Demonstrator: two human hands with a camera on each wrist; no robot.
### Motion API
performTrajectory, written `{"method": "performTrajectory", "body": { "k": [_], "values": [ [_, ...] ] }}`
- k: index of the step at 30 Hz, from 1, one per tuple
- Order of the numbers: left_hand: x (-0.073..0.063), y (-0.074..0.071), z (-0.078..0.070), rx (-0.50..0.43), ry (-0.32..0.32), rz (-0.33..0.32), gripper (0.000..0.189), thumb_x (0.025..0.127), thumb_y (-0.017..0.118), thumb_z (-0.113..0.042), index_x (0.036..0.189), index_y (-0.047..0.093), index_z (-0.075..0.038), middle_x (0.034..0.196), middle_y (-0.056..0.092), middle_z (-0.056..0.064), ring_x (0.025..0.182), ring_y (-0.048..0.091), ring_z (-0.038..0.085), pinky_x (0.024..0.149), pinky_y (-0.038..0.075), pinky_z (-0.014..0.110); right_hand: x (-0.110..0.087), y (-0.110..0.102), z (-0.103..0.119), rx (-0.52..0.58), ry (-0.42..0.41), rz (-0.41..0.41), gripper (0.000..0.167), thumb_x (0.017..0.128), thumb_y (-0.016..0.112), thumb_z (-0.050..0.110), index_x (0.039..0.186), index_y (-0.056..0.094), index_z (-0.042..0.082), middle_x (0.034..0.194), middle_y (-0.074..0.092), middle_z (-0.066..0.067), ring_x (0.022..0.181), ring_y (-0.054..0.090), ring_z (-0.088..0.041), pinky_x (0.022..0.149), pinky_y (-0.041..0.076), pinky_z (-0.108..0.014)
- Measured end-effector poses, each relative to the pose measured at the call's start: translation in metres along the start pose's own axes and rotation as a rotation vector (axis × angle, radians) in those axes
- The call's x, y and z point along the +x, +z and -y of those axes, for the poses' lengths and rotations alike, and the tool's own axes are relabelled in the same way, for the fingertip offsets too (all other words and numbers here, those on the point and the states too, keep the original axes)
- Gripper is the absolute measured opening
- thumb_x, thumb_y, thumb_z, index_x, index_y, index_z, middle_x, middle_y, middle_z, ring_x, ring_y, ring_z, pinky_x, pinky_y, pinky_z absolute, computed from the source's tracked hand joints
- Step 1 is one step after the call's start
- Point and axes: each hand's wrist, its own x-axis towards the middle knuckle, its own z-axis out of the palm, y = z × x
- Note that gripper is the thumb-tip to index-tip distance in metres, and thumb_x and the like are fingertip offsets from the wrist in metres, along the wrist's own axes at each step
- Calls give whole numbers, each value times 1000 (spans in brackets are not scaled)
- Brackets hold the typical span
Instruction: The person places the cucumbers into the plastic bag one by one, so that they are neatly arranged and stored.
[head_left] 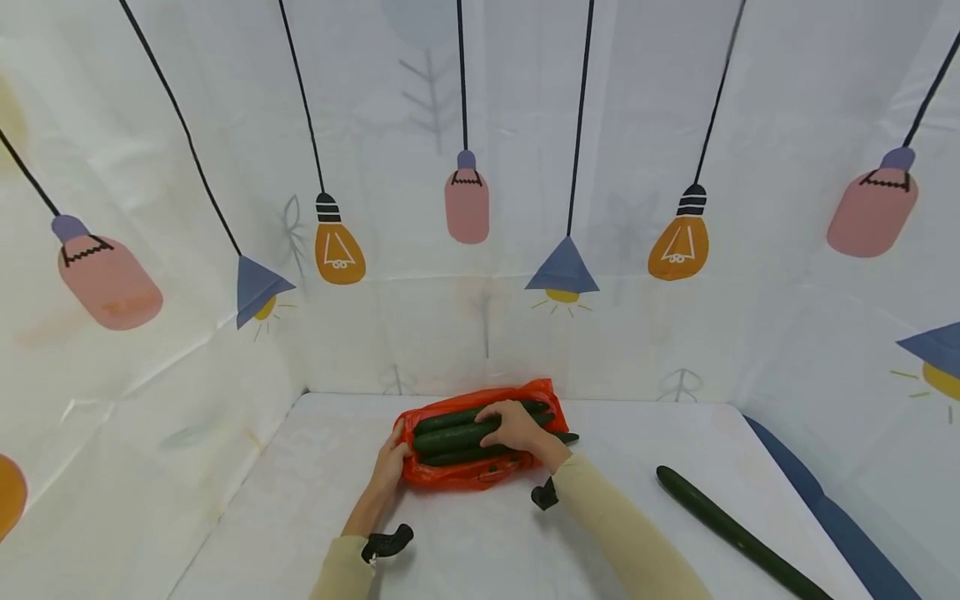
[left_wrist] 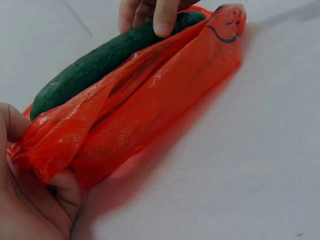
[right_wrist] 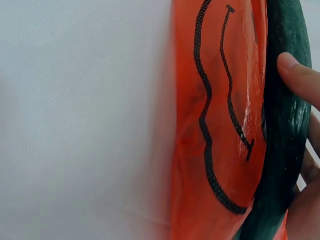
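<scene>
A red plastic bag (head_left: 450, 478) lies across the far part of the table, its top side open along the length. Several dark green cucumbers (head_left: 450, 457) lie side by side in it, one with its tip poking out past the right end. My left hand (head_left: 391, 463) holds the bag's gathered left end, film bunched between thumb and fingers (left_wrist: 67, 187) in the left wrist view. From above, my right hand (head_left: 517, 425) grips the uppermost cucumber (head_left: 453, 437). In the right wrist view, its thumb presses one side of that cucumber (right_wrist: 282, 150), the fingers passing behind.
A long single cucumber (head_left: 731, 529) lies diagonally on the right side of the white table (head_left: 480, 550). White sheeting (head_left: 480, 333) printed with hanging lamps rises behind and on both sides. Dark blue cloth (head_left: 817, 500) shows beyond the table's right edge.
</scene>
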Motion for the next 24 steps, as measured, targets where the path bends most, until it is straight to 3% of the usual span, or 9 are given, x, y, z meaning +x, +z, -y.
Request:
{"method": "performTrajectory", "body": {
  "k": [13,24],
  "values": [
    [-1,1,6,17,-10,4,75,83,39,2,155,19,-7,159,14,19,145,6,34,115,11,53,-12,-4,-10,21,2,-28,32,77,83,24,106,72,18,110,65,3,109,54,-22,96,45,-46],
    [3,0,2,31,-17,2,75,84,39,0,155,17,-8,160,11,17,146,5,33,115,11,53,-28,-16,-18,-78,-117,-204,23,80,81,25,100,73,17,101,68,6,100,57,-19,88,48,-43]
  ]
}}
